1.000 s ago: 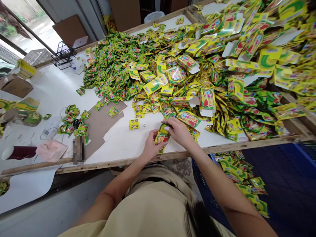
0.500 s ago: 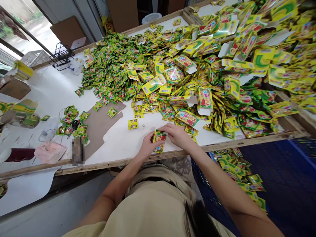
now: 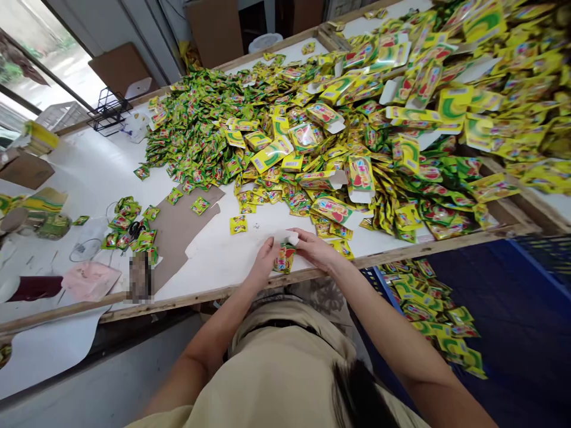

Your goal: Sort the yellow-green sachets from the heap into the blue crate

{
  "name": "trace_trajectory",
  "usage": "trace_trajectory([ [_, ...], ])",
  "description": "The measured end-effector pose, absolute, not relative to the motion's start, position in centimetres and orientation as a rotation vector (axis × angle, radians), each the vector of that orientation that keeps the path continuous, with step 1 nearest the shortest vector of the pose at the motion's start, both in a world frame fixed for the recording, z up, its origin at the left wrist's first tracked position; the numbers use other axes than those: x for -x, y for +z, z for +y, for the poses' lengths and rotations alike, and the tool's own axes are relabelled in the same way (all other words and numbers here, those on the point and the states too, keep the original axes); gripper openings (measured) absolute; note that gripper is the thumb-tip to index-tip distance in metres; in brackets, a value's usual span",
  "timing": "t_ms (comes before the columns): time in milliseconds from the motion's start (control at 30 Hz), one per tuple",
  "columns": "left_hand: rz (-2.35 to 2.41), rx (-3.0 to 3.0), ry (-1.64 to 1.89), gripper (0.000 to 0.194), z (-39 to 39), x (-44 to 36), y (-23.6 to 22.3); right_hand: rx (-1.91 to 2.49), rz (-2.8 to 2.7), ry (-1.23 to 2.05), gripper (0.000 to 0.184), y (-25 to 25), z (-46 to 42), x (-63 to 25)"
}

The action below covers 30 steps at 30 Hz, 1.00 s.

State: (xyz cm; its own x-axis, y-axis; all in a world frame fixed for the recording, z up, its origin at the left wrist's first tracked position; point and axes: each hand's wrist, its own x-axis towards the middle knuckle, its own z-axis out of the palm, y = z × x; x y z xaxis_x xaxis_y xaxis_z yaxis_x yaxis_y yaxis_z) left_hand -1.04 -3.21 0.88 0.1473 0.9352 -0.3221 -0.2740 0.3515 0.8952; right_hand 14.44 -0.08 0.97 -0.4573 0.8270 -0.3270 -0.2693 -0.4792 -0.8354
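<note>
Close to the table's front edge, a small green and yellow carton [image 3: 284, 260] with red print stands between my hands. White flaps show at its top, lifted open. My left hand [image 3: 263, 261] closes around the carton's left side. On the other side my right hand [image 3: 316, 249] has its fingers pinched at the white flap. Whether anything lies inside the carton cannot be seen. A yellow sachet [image 3: 238, 224] lies on the white tabletop to the left, and an open-ended carton [image 3: 333, 210] rests beyond my right hand.
A large heap of green sachets [image 3: 191, 131] and cartons [image 3: 307, 138] covers the table's back and right. Black scissors [image 3: 135, 228] lie among sachets at left, near a pink packet [image 3: 90, 278]. Below the right edge, a blue crate [image 3: 395, 297] holds more cartons.
White flaps now stand up at the carton's top, where the printed front showed before. My right hand's fingers have shifted onto the flap. The view has moved slightly.
</note>
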Motion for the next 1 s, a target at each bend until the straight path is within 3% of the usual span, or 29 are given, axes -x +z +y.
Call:
trace_trajectory([
  [233, 0.809, -0.561, 0.606, 0.040, 0.2, 4.2, 2.7, 0.737, -0.899, 2.250, 0.044, 2.0, 1.4, -13.5],
  [400, 0.842, -0.651, 0.392, 0.031, 2.4, 5.8, 2.3, 0.821, -1.313, 1.888, 0.037, 2.3, 1.4, -13.2],
  [500, 0.892, -0.697, 0.430, 0.029, 2.2, 5.7, 1.9, 0.880, -1.460, 1.723, 0.041, 2.2, 1.3, -13.6],
  [767, 0.969, -0.698, 0.492, 0.036, 1.5, 5.4, 2.3, 0.776, -1.401, 1.889, 0.044, 1.5, 2.4, -13.5],
  [1000, 1.292, -1.435, 0.974, 0.018, -0.6, 6.0, 2.5, 0.752, -1.753, 1.480, 0.035, 3.4, 0.6, -14.5],
])
